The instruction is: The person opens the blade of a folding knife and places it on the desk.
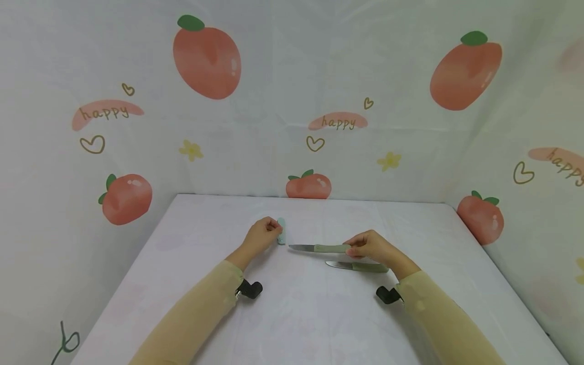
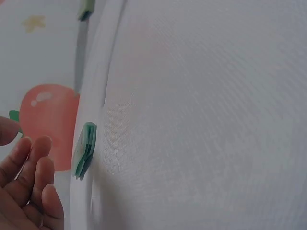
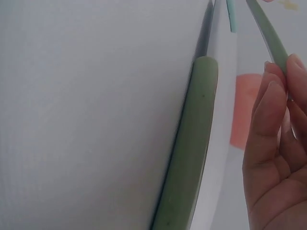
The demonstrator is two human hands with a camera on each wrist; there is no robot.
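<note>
My right hand (image 1: 371,248) pinches the butt end of a green-handled knife (image 1: 332,249) between thumb and fingers, its blade pointing left. In the right wrist view that handle (image 3: 271,36) slants up from the fingertips. Nearer to me, a second green-handled knife (image 1: 369,267) lies on the table, blade also leftward. My left hand (image 1: 262,237) has its fingers loosely bent with nothing between them, a gap showing between thumb and forefinger. Just beside its fingertips is a slim teal piece (image 1: 281,238), slotted along its edge in the left wrist view (image 2: 85,151).
A white cloth covers the table (image 1: 292,319). Behind it hangs a pale curtain (image 1: 274,76) printed with red fruit, flowers and hearts. Black wrist cameras (image 1: 250,289) sit at both cuffs.
</note>
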